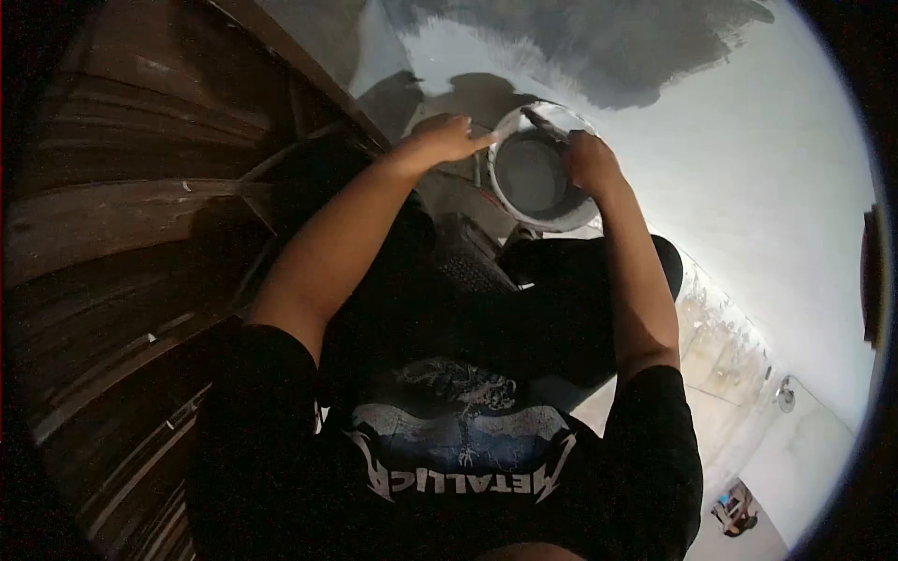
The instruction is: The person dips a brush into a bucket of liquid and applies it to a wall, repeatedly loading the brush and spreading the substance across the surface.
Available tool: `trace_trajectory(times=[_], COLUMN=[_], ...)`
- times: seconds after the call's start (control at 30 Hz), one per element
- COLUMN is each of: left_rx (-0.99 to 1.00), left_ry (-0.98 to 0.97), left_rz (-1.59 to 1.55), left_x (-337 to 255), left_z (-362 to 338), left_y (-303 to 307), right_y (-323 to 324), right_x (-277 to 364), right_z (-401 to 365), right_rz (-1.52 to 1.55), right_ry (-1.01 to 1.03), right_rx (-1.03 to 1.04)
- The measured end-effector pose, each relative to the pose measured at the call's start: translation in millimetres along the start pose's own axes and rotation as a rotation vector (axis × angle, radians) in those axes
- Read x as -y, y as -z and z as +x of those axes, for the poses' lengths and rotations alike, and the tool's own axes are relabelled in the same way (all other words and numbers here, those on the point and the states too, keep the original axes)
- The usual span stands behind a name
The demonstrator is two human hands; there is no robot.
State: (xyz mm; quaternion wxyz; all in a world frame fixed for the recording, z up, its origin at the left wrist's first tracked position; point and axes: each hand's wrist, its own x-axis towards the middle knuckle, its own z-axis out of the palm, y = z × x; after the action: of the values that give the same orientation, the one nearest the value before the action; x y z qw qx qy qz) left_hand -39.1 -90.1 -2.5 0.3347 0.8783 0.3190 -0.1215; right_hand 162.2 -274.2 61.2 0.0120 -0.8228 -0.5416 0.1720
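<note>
A round white bucket [499, 183] holding grey paint [531, 173] stands in front of my knees. My left hand [447, 140] is at the bucket's left rim, with its thumb reaching to the edge and its other fingers bent; whether it grips the rim is unclear. Over the right side of the bucket, my right hand [589, 164] is closed around the handle of a brush [543, 122]. The brush slants across the bucket's far inner side, and its tip is hard to make out.
A white wall [748, 140] with a grey painted patch [599, 47] rises beyond and right of the bucket. Dark wooden furniture [140, 206] fills the left side. Stained floor tiles [716, 360] run along the wall at right.
</note>
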Motion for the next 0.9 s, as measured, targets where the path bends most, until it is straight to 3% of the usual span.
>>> trace_trajectory(times=[0.03,0.13,0.27,0.37,0.57,0.67,0.9], left_rx=[-0.022,0.189,0.199,0.071,0.288,0.201,0.29], left_ry=[-0.008,0.101,0.161,0.18,0.149,0.141,0.113], left_rz=[0.146,0.187,0.163,0.156,0.089,0.102,0.101], left_x=[4.1,1.9,7.6,9.8,13.4,8.2,2.8], left_z=[5.6,12.9,14.8,17.3,27.7,20.2,20.4], left_y=[-11.6,-28.3,-28.2,-33.4,-37.0,-36.3,-31.8], right_y=[-12.9,-43.0,-86.6,-95.8,-94.0,-97.1,-102.8], right_x=[0.1,-0.4,-11.8,-6.2,-2.5,-2.4,-1.2], right_z=[5.8,34.8,67.5,67.3,69.7,70.1,70.2], right_rz=[-0.014,-0.008,0.009,0.005,0.016,-0.003,0.008], right_ry=[-0.026,-0.072,-0.132,-0.174,-0.218,-0.214,-0.255], right_rx=[0.001,0.002,0.06,0.109,0.179,0.167,0.193])
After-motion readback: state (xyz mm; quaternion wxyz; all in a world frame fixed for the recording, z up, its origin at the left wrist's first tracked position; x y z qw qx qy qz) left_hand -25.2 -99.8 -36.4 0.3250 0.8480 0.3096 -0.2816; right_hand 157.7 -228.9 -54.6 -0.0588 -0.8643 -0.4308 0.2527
